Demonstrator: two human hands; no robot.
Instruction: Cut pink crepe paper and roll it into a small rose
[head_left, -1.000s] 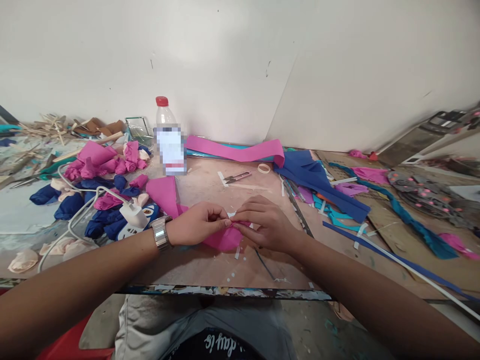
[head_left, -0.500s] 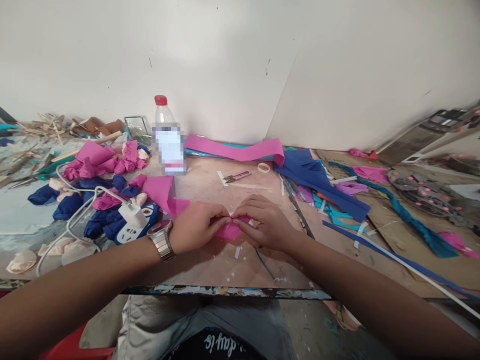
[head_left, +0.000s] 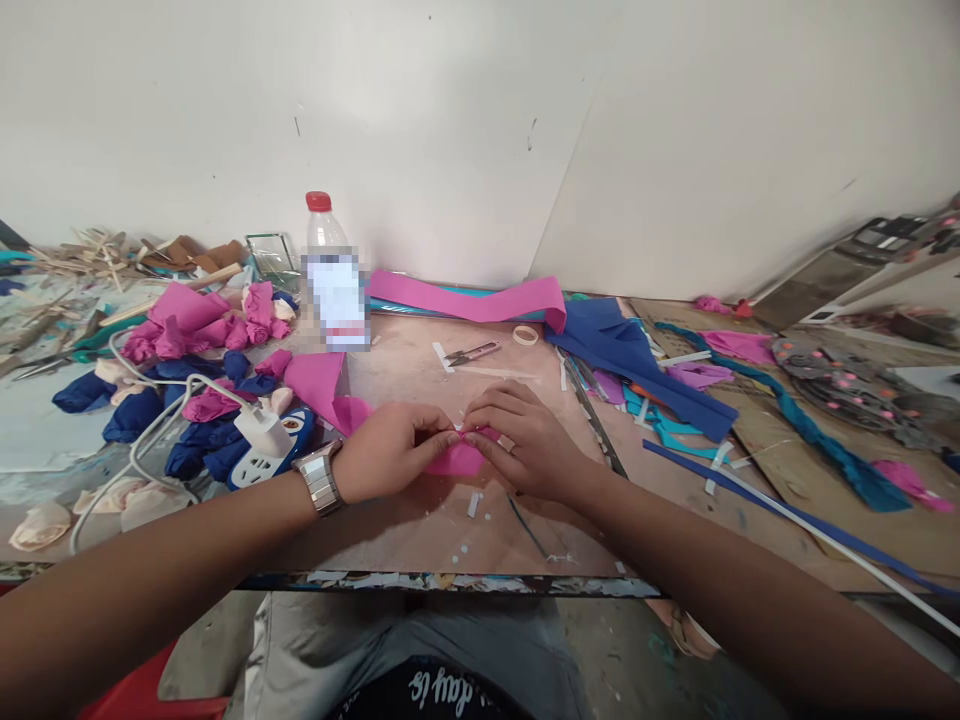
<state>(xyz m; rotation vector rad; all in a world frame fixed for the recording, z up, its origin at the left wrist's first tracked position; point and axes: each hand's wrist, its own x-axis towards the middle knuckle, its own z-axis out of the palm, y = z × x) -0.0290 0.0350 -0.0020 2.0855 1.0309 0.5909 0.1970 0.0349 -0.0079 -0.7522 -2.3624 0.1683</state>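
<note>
My left hand (head_left: 390,450) and my right hand (head_left: 517,440) meet at the middle of the worktable (head_left: 420,530). Both pinch a strip of pink fabric (head_left: 459,460), and the fingertips touch over its folded end. The strip runs left from under my left hand to a wider pink piece (head_left: 319,380). A metal watch (head_left: 319,478) sits on my left wrist, a ring on my right hand. Small white scraps lie on the table just in front of my hands.
Rolled pink, blue and cream fabric pieces (head_left: 202,340) pile up at the left around a power strip (head_left: 262,450) and white cable. A bottle (head_left: 334,280), thread snips (head_left: 469,353), a tape ring (head_left: 525,335), and pink and blue fabric sheets (head_left: 637,370) lie behind and to the right.
The visible pink fabric between my hands has shrunk as it gets folded in. My hands shifted slightly and closed tighter together.
</note>
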